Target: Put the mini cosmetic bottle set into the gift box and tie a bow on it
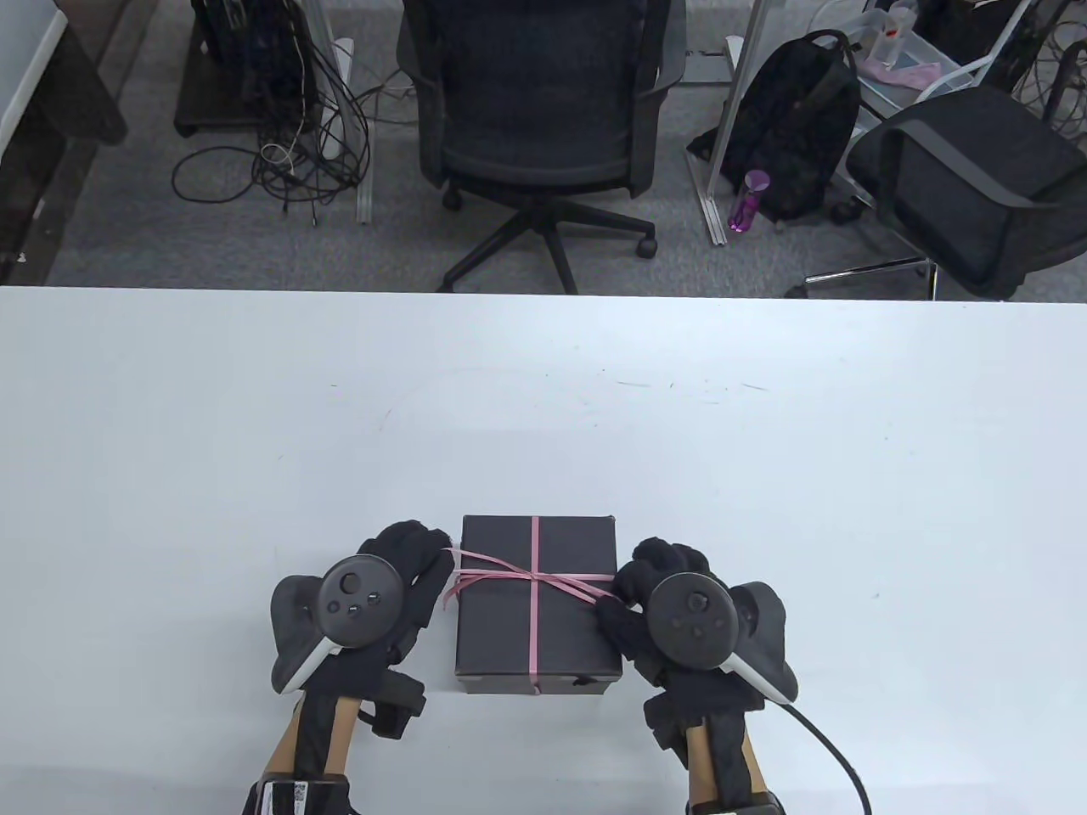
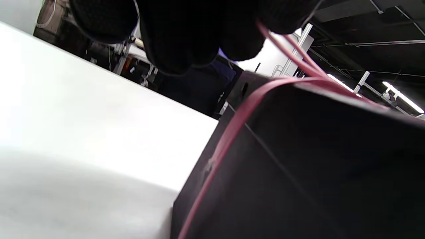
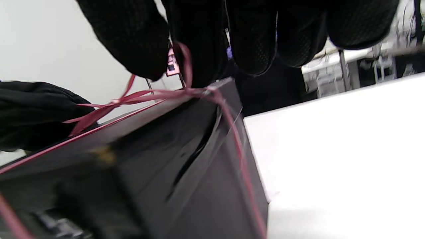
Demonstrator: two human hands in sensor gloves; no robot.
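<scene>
Pink ribbon already crosses the lid of the closed black gift box, which sits on the white bench between the two hands — so the wrapping looks done and the bow is what's left. Left hand and right hand each pinch strands at opposite box edges, fingers curled, drawing them taut. The bottle set is presumably inside — the shut lid hides it.
</scene>
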